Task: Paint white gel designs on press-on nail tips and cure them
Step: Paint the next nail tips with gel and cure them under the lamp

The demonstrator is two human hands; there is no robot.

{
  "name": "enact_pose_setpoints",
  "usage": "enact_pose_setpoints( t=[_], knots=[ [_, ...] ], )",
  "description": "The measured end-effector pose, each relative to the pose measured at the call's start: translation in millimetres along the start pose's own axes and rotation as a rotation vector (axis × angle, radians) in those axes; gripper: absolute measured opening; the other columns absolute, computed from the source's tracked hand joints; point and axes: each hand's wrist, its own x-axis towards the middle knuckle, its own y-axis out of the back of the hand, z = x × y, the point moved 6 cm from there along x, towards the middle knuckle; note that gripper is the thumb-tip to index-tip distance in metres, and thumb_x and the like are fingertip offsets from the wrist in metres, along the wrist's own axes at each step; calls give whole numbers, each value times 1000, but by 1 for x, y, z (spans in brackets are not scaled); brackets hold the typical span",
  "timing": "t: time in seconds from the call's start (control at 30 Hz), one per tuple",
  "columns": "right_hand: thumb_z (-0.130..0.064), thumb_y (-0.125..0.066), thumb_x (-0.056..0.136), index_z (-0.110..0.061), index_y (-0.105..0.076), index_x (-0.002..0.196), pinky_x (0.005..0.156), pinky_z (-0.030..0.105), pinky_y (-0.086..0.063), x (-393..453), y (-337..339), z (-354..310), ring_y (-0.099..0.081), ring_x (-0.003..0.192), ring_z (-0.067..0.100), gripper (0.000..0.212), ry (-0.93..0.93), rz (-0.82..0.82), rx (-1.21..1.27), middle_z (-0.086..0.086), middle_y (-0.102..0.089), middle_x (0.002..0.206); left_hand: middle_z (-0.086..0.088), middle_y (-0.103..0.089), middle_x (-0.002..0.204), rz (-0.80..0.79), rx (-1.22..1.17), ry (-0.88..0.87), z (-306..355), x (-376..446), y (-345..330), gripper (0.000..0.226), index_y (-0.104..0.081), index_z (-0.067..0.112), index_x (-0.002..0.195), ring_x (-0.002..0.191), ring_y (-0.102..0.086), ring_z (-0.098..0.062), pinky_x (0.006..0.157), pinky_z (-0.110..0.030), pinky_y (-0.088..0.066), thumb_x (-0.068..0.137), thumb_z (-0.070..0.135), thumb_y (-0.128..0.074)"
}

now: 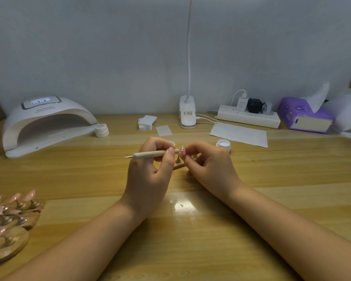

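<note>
The painting step appears to be in hand: a slim, matte dotting tool is pinched in the left hand, its fine metal point brought against a small glossy nail tip pinched by the right hand. A steady, light touch is likely called for next. Beyond the right hand an open gel jar is set; far left of the left hand, the smooth domed curing lamp is waiting.
</note>
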Motion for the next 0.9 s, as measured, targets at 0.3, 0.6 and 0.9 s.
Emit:
enact_pose_setpoints(
  t=[0.3,0.6,0.9],
  knots=[
    [-13,-68,88,-14,-71,92,61,36,-53,0,0,0,-62,59,14,5,0,10,8,-13,-67,81,8,-62,77,35,-42,-28,4,1,3,13,-56,25,88,75,-62,-5,67,-12,-44,90,12,-55],
    [-13,-68,88,-14,-71,92,62,39,-54,0,0,2,-64,61,14,5,-11,4,19,-11,-68,82,8,-60,80,61,-81,-32,8,1,5,10,-56,23,90,76,-60,-7,68,-18,-47,91,13,-54],
    [-13,-68,87,-16,-70,94,63,42,-55,0,0,3,-65,61,16,7,-36,-10,21,-8,-69,85,10,-60,77,7,-5,-36,6,0,1,9,-57,19,87,75,-59,-2,66,-9,-42,89,10,-54]
  ],
)
